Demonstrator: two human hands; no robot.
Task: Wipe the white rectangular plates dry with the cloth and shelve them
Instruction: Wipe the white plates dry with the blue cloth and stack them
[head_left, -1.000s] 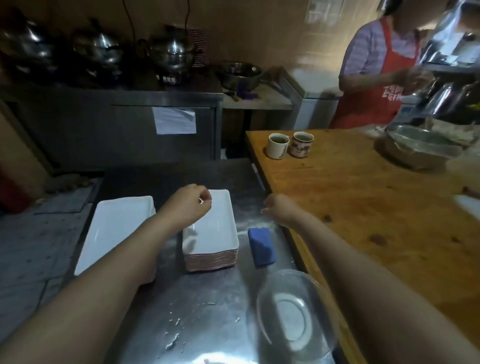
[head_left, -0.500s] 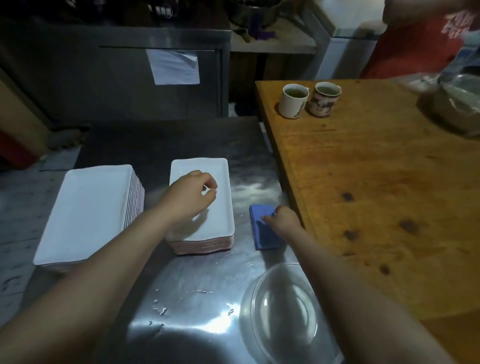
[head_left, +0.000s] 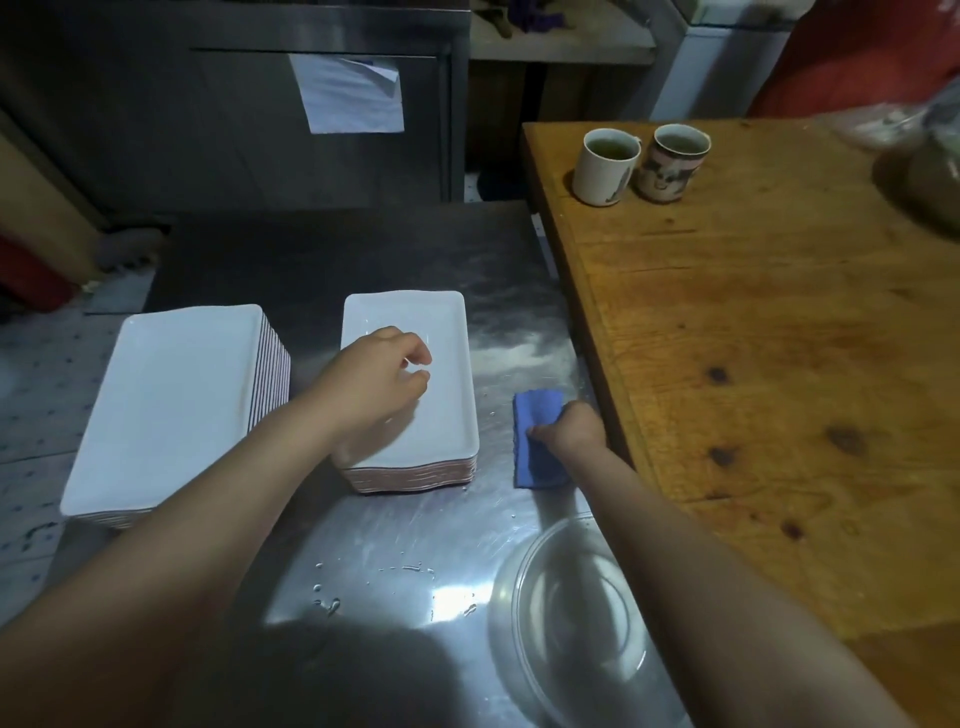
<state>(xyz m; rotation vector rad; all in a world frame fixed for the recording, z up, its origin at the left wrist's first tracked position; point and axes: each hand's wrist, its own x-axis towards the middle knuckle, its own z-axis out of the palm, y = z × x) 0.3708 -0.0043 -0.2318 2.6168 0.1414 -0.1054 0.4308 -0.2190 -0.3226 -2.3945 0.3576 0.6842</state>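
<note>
Since half a second ago the right hand (head_left: 569, 428) has closed over the right edge of the blue cloth (head_left: 539, 460), its fingers now curled onto the fabric where before they only reached it, and the view has tipped a little lower. The left hand (head_left: 376, 376) stays above the middle stack of white rectangular plates (head_left: 410, 317), fingers curled in with the thumb near the forefinger and nothing visible between them. Whether it touches the top plate cannot be told. The task looks barely begun: the cloth lies flat on the steel counter (head_left: 395, 525) just right of that stack, no plate is lifted, and a taller stack of plates (head_left: 176, 405) waits at the left of the frame. Wiping and shelving both seem left to do, and no shelf for them is evident. The counter is wet, with water droplets (head_left: 327, 605) at lower centre and an upturned-looking glass bowl (head_left: 571, 613) at lower right. A wooden table (head_left: 779, 364) fills the right side, bearing two mugs (head_left: 608, 166) at upper right. A paper sheet (head_left: 348, 93) hangs on a metal cabinet at the top, and a red apron (head_left: 857, 57) shows in the upper right corner.
</note>
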